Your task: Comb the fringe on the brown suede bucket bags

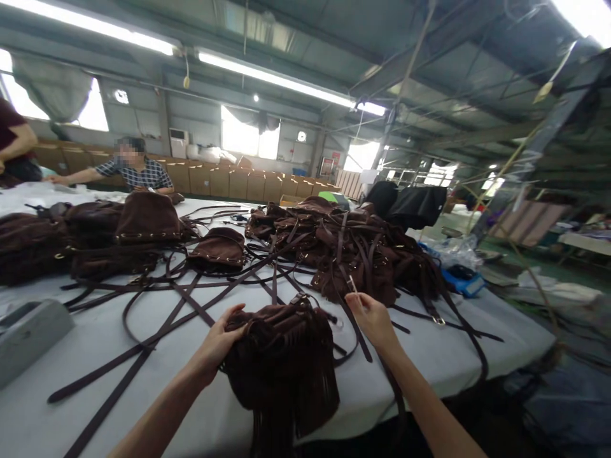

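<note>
A dark brown fringed bag [281,362] is at the table's front edge, tilted toward me. My left hand [222,343] grips its upper left side, the thumb on top and the other fingers partly hidden. To the right of the bag and apart from it, my right hand [372,318] is raised and closed in a pinch. A thin, pale, stick-like thing [352,284] pokes up from its fingertips; its kind is too small to make out. Just behind that hand lies a big heap of brown bags [329,235] with long straps.
More brown bags [147,216] and crossing straps [157,337] cover the white table [200,394]. A grey block [33,337] stands at the left. A blue box [461,280] sits by the right edge. Across the table is a person in a checked shirt [138,178]; another person's arm [16,143] shows far left.
</note>
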The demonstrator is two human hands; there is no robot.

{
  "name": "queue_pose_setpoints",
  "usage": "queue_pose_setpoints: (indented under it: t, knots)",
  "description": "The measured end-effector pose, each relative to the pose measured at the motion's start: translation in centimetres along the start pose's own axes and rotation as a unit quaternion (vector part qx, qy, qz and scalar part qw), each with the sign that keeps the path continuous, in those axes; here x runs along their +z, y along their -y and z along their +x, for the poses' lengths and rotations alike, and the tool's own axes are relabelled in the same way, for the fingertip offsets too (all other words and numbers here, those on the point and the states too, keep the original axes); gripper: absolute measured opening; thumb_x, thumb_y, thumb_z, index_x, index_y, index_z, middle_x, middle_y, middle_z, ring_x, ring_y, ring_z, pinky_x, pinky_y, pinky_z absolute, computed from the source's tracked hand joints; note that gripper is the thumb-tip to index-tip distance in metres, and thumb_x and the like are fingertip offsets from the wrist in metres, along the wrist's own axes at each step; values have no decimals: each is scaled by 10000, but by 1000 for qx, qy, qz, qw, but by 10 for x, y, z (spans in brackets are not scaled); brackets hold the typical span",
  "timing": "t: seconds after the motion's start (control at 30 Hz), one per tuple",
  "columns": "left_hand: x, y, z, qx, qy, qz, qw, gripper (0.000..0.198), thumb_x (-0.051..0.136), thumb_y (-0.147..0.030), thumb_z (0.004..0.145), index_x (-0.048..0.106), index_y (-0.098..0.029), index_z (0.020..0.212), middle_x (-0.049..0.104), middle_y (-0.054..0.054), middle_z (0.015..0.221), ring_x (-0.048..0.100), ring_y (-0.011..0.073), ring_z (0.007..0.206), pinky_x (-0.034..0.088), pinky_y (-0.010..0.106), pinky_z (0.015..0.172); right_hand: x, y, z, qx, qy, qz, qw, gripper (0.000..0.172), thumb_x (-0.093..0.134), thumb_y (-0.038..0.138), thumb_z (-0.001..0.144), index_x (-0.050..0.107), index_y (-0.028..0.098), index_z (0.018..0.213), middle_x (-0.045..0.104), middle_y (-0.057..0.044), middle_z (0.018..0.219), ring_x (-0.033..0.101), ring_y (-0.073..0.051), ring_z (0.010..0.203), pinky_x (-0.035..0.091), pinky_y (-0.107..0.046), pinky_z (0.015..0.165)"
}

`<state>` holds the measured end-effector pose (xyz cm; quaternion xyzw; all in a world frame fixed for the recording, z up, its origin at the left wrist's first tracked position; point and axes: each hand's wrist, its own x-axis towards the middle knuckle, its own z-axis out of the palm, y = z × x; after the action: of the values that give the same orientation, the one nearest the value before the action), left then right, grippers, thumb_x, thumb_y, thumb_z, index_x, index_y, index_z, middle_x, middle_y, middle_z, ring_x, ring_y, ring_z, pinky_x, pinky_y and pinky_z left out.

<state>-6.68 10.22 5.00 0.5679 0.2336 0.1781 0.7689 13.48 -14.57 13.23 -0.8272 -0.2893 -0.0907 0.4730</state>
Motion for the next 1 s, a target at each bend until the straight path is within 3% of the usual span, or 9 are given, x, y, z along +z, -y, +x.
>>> queue_pose_setpoints:
  t: [0.07,0.17,0.37,0.57,0.7,0.77,0.83,0.9,1.0]
  knots:
    - [6,-3,2,18,15,24,999,649,800,-382,672,503,-237,1232,696,81,1090,650,247,1001,506,336,854,0,12,-30,-52,57,-21,997,550,645,640,720,697,185,1024,667,-67,876,600,-244,753,464,-328,680]
    - [18,-9,2,55,59,44,996,571,773,-362,698,514,-217,1186,707,67,1029,658,226,920,512,325,816,12,33,-55,-117,104,-122,980,803,763,537,661,511,219,1354,588,-121,1146,611,-300,882,490,-420,791]
    - [14,-39,-4,156,129,127,971,396,703,-233,740,573,-214,1114,674,45,1100,629,216,986,489,307,863,19,9,-48,5,23,-42,999,318,558,472,837,671,218,991,686,-42,847,653,-230,804,501,-327,769]
    - [20,-66,-21,243,182,319,898,405,537,-60,716,606,-236,1074,633,16,1101,582,198,1028,449,298,910,7,-70,-73,112,6,-66,991,376,518,552,750,654,206,695,698,-83,646,671,-276,628,508,-352,584]
    - [43,-63,-35,229,291,425,826,450,552,-22,666,637,-264,1036,620,-5,1039,585,174,962,456,245,838,-11,-68,-77,132,-6,-67,989,497,482,601,803,686,170,942,732,-143,877,686,-314,845,528,-405,736]
    - [52,-59,-37,239,322,449,798,453,557,-21,690,640,-277,1054,617,-4,1057,584,173,982,447,235,839,-18,-43,-73,63,65,-47,995,495,563,559,807,649,181,1114,700,-126,1085,648,-287,1003,492,-389,884]
    - [56,-54,-36,257,306,473,785,426,528,-17,720,645,-271,1042,620,3,1029,593,174,960,440,240,819,-18,-14,-72,-27,206,-40,977,528,724,445,725,619,229,1195,650,-82,1209,597,-271,1101,444,-364,966]
    - [56,-50,-33,260,257,493,790,408,516,-23,728,650,-259,1033,623,10,979,606,174,891,439,249,770,-7,4,-77,-58,315,-54,946,579,813,327,640,625,274,1185,643,-39,1202,603,-252,1065,455,-324,924]
    - [53,-47,-30,246,227,491,804,455,537,-22,689,659,-252,1062,638,11,965,612,180,871,443,257,760,19,0,-91,-56,345,-75,934,236,739,217,694,682,246,922,679,-1,954,631,-198,842,460,-257,727]
